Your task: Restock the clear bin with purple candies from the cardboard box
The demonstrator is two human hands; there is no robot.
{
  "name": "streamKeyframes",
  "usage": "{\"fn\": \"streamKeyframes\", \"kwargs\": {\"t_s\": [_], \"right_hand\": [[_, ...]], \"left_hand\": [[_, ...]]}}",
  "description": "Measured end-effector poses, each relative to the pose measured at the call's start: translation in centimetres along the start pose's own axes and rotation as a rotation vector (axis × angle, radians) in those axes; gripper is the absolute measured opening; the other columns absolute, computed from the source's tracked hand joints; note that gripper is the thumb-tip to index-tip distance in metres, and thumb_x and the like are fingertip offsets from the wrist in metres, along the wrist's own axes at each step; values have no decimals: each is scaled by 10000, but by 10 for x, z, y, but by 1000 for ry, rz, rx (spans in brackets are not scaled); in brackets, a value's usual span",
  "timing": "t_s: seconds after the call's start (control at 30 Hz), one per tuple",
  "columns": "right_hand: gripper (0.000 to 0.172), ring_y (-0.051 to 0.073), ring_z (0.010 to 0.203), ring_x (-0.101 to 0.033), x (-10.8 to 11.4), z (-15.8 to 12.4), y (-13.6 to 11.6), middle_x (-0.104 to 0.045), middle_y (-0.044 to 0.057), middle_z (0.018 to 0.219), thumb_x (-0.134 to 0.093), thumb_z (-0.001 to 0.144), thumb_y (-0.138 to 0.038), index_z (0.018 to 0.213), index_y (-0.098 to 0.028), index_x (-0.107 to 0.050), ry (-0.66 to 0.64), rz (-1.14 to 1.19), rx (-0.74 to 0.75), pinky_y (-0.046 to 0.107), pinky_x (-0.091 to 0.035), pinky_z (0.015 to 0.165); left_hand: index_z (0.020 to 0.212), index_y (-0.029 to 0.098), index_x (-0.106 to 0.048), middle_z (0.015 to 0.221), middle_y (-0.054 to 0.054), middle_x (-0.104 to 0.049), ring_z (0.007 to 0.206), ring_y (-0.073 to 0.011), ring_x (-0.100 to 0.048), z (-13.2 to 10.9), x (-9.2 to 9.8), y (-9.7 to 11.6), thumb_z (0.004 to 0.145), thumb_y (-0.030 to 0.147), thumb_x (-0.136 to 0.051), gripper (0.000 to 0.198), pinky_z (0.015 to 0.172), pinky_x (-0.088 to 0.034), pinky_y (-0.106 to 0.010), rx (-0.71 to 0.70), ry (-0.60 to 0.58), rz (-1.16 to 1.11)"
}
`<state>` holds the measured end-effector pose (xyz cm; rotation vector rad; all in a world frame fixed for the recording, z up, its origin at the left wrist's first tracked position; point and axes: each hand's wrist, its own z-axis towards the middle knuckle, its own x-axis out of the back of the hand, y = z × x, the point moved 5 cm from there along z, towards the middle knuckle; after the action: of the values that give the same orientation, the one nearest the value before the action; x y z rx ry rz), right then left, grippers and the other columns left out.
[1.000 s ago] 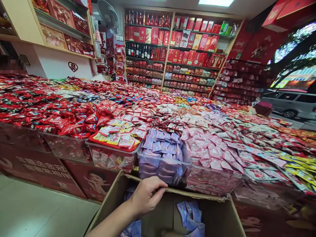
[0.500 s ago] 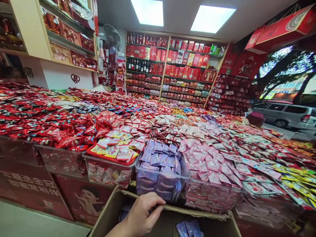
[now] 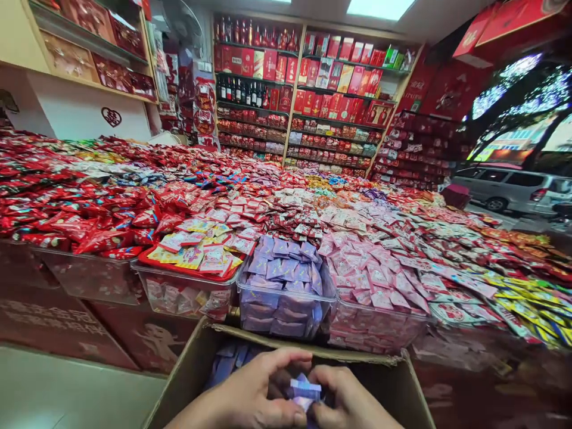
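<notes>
Over an open cardboard box (image 3: 205,330), my left hand (image 3: 257,390) curls from the left around a few small purple packets (image 3: 304,390), its thumb against their lower edge. From the right, my right hand (image 3: 346,396) closes its fingers on the same packets. More purple packets (image 3: 226,363) lie inside the box at its left; the hands hide much of its interior. Just beyond the box, a clear plastic bin (image 3: 286,293) stands stacked with purple packets (image 3: 290,268) like those in my hands.
Bins with pink packets (image 3: 375,274) and yellow-and-white packets (image 3: 205,247) flank the purple one. Red packets (image 3: 102,220) spread to the left, and yellow packets (image 3: 531,304) lie at far right. Shelves (image 3: 295,89) line the back wall. A silver van (image 3: 513,187) stands outside.
My right hand has come into view. Both hands now hold purple packets over the box, where the left hand was alone before. The view has tilted downward.
</notes>
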<state>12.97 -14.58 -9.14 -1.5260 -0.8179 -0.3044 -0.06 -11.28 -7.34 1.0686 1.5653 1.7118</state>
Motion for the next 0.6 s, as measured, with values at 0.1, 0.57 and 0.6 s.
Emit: {"fn": "streamKeyframes", "kwargs": {"t_s": [0.1, 0.57, 0.6], "right_hand": [[83, 81, 546, -408, 4, -7, 1, -523, -31, 609, -552, 649, -176, 722, -140, -574, 100, 245, -20, 186, -309, 496], [264, 126, 660, -525, 15, -9, 12, -641, 40, 743, -664, 639, -314, 842, -147, -632, 321, 1050, -125, 247, -382, 623], [253, 124, 649, -521, 16, -10, 12, -641, 37, 729, -669, 633, -315, 821, -148, -638, 356, 1041, -133, 245, -381, 615]], "left_hand": [[1164, 217, -444, 1149, -69, -532, 1014, -206, -510, 4, -3, 4, 775, 221, -522, 397, 844, -413, -323, 3, 62, -91], [930, 188, -537, 777, 30, -556, 643, -95, -498, 10, 9, 1, 670, 155, -607, 271, 602, -410, -190, 99, 258, -277], [892, 181, -539, 732, 42, -539, 603, -82, -476, 11, 9, 0, 672, 172, -614, 233, 570, -393, -177, 109, 266, -270]]}}
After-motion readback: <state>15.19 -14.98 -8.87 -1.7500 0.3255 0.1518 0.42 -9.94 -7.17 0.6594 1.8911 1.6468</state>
